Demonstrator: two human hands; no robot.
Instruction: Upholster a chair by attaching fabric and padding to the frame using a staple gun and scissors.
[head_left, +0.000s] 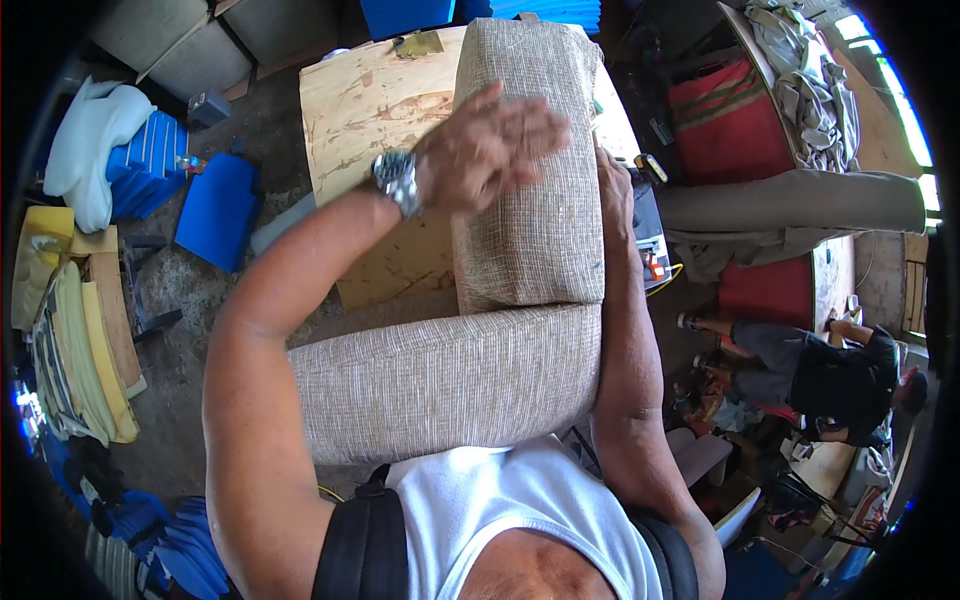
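Note:
A long padded block (530,230) covered in beige-grey woven fabric lies lengthwise on a wooden table. Against its near end, a second padded section (450,385) in the same fabric runs crosswise in front of my body, so the two form an L shape. My left hand (490,150), with a metal watch on the wrist, is over the top of the long block, fingers stretched out and slightly blurred. Whether its palm touches the fabric is hard to tell. Along the block's right side rests my right hand (614,190), its fingers largely hidden.
The wooden tabletop (350,120) shows to the left of the block. A yellow-and-black tool (652,168) is beyond my right hand. Blue panels (215,210) and stacked foam sheets (85,350) stand left. At right are a large fabric roll (790,210) and another person (830,380).

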